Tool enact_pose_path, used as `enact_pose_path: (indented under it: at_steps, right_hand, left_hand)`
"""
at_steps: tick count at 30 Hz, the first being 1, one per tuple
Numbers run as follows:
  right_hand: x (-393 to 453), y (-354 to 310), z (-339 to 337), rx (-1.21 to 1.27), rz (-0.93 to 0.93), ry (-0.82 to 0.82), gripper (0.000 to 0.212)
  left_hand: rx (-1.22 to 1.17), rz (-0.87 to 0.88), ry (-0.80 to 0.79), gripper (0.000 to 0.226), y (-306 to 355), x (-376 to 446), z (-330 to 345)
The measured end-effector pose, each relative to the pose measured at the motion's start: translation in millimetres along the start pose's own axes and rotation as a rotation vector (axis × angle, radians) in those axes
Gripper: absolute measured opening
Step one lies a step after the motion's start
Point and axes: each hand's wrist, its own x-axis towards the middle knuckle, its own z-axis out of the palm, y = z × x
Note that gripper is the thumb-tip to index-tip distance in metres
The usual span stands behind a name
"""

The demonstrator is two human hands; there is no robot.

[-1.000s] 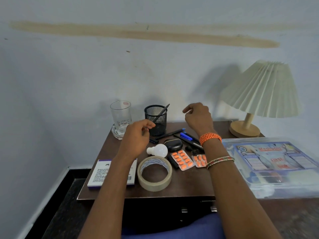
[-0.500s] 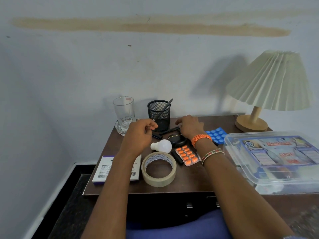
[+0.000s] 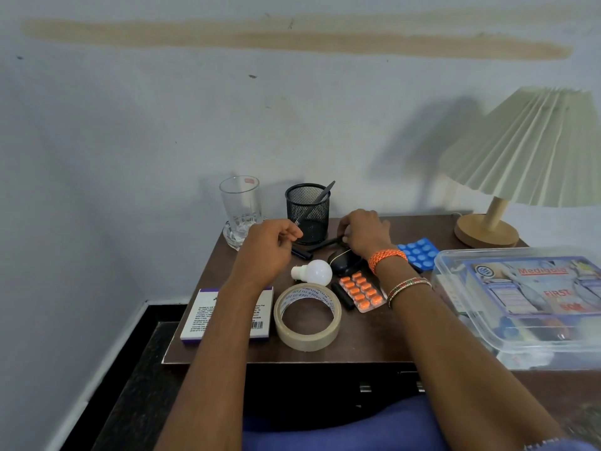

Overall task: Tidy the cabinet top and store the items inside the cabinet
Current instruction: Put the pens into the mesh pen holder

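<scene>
On the brown cabinet top (image 3: 374, 340) lie black pens (image 3: 320, 245) in front of a black mesh holder (image 3: 307, 213) that has one pen standing in it. My right hand (image 3: 364, 234) is down on these pens, its fingers curled round one black pen. My left hand (image 3: 271, 247) hovers left of the holder, loosely curled and holding nothing. Nearer me are a white bulb (image 3: 313, 271), a tape roll (image 3: 307, 317), an orange pill strip (image 3: 361, 291), a blue pill strip (image 3: 418, 252), a black case (image 3: 341, 262) and a white box (image 3: 195, 317).
An empty glass (image 3: 240, 206) stands at the back left corner. A lamp (image 3: 527, 151) stands at the back right. A clear first-aid box (image 3: 527, 304) fills the right side. The wall is close behind and to the left. The cabinet front (image 3: 325, 388) below is dark.
My right hand has dropped from above the table onto the black pens and closed on one, uncovering the blue pill strip. My left hand has hardly moved.
</scene>
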Motion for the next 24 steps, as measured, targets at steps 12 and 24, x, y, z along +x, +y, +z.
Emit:
enact_pose_path:
  at_steps: [12, 24]
  right_hand:
    - [-22, -16, -56, 0.402, -0.235, 0.070, 0.011]
    - [-54, -25, -71, 0.913, -0.331, 0.078, 0.018]
  left_hand:
    - [0.136, 0.075, 0.061, 0.040, 14, -3, 5]
    - [0.062, 0.174, 0.273, 0.016, 40, -14, -15]
